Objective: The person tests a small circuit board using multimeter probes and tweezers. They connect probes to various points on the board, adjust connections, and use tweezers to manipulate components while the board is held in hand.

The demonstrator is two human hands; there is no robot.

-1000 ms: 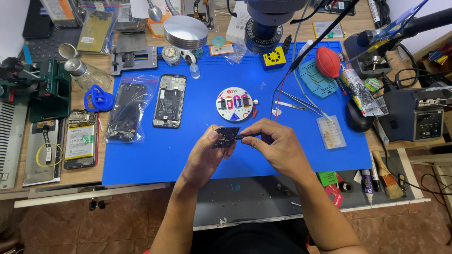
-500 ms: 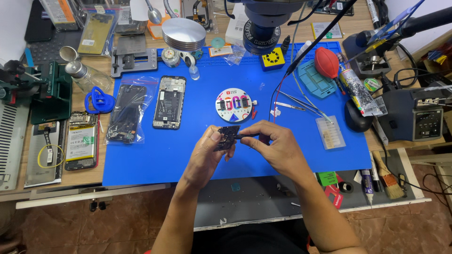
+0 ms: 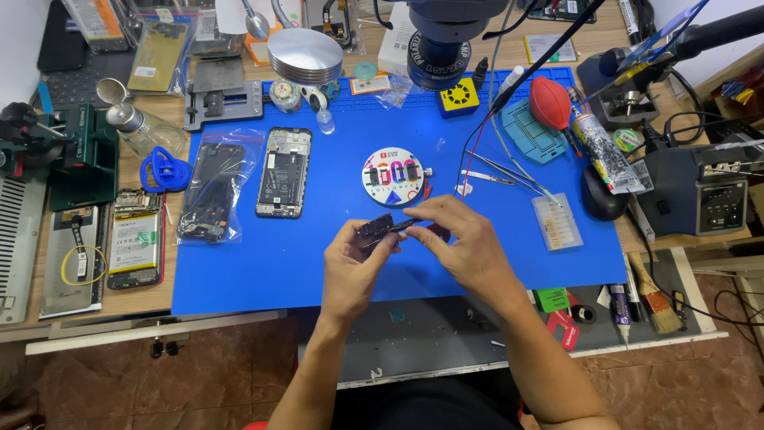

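The left hand (image 3: pixel 358 267) pinched a small dark circuit part (image 3: pixel 374 228) between closed fingertips, raised just above the blue mat (image 3: pixel 318 263), apparently to steady it; the right hand (image 3: pixel 461 251) had its fingers closed on a thin dark tool (image 3: pixel 403 225), its tip touching the part; beyond lay a round white parts dish (image 3: pixel 394 177), an opened phone frame (image 3: pixel 283 172) and tweezers (image 3: pixel 497 169); farthest stood the microscope head (image 3: pixel 446 36).

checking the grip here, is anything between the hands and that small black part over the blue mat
Nothing visible. The left hand and right hand both touch the small black part directly, pinching it above the blue mat. The nearest item, the round white disc, lies apart behind it.
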